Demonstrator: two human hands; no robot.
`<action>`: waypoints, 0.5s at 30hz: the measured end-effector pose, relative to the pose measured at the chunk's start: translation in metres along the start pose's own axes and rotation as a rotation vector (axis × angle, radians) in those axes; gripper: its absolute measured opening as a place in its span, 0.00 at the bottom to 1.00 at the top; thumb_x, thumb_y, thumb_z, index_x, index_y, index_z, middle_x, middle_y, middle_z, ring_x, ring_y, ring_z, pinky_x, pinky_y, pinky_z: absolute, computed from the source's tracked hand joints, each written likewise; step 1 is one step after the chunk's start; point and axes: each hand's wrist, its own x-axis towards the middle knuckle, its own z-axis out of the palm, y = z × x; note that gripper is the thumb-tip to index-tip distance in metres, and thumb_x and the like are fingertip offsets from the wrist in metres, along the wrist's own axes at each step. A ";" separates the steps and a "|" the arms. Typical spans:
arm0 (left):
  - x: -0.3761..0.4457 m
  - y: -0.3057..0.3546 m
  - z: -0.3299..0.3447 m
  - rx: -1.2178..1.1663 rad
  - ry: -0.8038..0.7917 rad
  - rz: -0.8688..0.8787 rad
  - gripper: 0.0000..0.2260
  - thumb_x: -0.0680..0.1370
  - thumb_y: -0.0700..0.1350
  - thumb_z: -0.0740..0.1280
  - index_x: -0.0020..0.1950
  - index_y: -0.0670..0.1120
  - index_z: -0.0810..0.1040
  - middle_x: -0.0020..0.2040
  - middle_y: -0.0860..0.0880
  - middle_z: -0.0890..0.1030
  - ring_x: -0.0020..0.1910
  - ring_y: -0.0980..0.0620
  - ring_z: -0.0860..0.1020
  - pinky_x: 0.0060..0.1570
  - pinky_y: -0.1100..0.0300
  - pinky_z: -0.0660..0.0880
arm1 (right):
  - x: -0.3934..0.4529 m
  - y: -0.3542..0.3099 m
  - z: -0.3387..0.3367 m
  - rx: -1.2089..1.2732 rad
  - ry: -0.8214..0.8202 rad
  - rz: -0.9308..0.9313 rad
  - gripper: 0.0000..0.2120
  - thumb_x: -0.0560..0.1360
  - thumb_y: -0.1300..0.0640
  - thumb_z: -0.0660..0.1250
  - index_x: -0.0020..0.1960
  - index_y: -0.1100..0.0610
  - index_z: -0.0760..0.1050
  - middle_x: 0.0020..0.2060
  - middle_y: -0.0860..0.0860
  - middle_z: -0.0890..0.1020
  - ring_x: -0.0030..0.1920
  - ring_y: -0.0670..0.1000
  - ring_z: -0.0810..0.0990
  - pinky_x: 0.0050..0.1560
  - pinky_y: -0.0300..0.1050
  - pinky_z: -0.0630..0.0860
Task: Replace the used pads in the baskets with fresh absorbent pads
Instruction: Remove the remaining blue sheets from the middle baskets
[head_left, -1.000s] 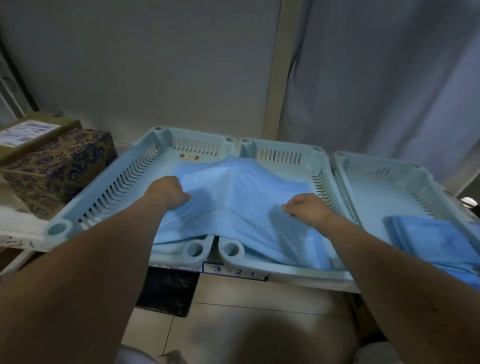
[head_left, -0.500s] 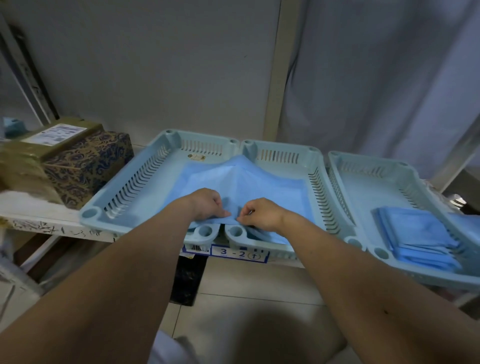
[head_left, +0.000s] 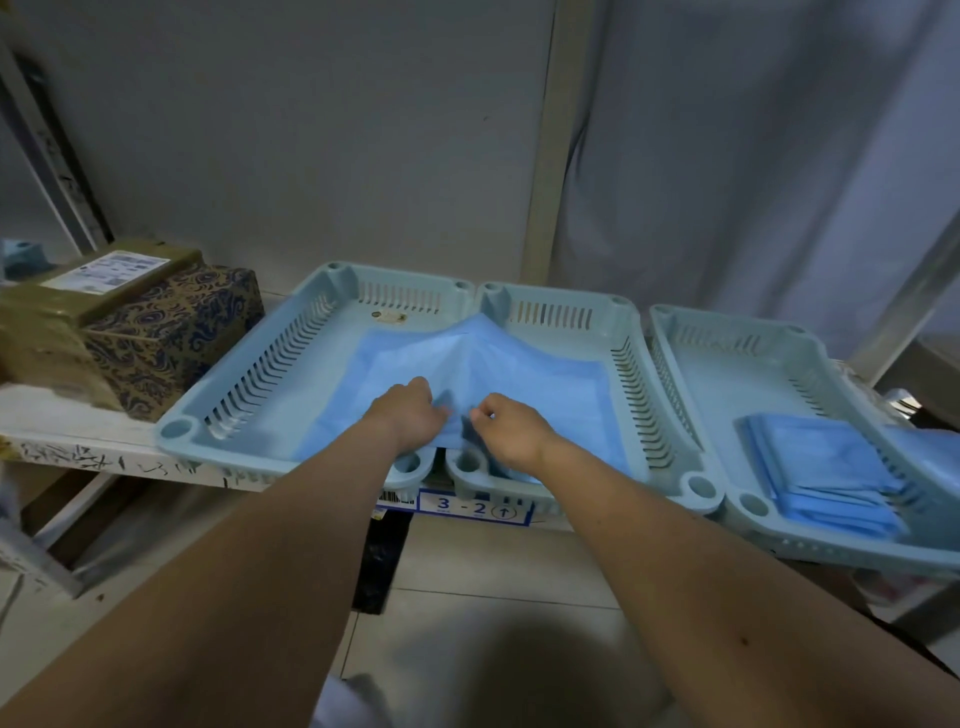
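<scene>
- Where a second ago the hands were spread wide apart on the blue pad, one in each basket, they have since drawn together at the near centre, and only the head view shows it.
- The left hand and right hand each pinch a fold of the pad just above the two baskets' touching inner rims, fingers curled into the sheet.
- The pad drapes tent-like over that shared divider, half in the left basket and half in the middle basket; I judge it is being gathered to lift out.
- At three o'clock, a third basket holds a stack of folded pads, probably the fresh ones.
- At nine o'clock, a patterned box sits on the shelf, well apart.
- The divider ridge may snag the sheet.
</scene>
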 end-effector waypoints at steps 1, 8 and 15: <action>0.002 -0.003 0.002 0.002 0.014 0.014 0.16 0.82 0.51 0.57 0.64 0.43 0.69 0.59 0.42 0.75 0.53 0.44 0.74 0.49 0.56 0.68 | 0.001 0.002 0.000 -0.013 0.022 0.004 0.11 0.82 0.49 0.52 0.51 0.55 0.69 0.47 0.52 0.76 0.48 0.53 0.74 0.51 0.49 0.71; -0.002 -0.020 -0.009 0.210 -0.011 0.151 0.13 0.78 0.39 0.61 0.60 0.48 0.77 0.60 0.48 0.78 0.59 0.48 0.74 0.56 0.57 0.72 | -0.004 0.014 -0.011 -0.011 -0.072 0.022 0.11 0.74 0.59 0.61 0.55 0.51 0.72 0.50 0.47 0.76 0.54 0.51 0.75 0.57 0.46 0.73; -0.014 -0.020 -0.030 0.660 -0.229 0.259 0.26 0.76 0.36 0.62 0.72 0.53 0.67 0.68 0.49 0.72 0.65 0.48 0.71 0.62 0.54 0.71 | -0.017 0.016 -0.022 -0.048 -0.223 0.042 0.15 0.72 0.58 0.67 0.58 0.54 0.73 0.52 0.49 0.75 0.55 0.51 0.74 0.59 0.47 0.73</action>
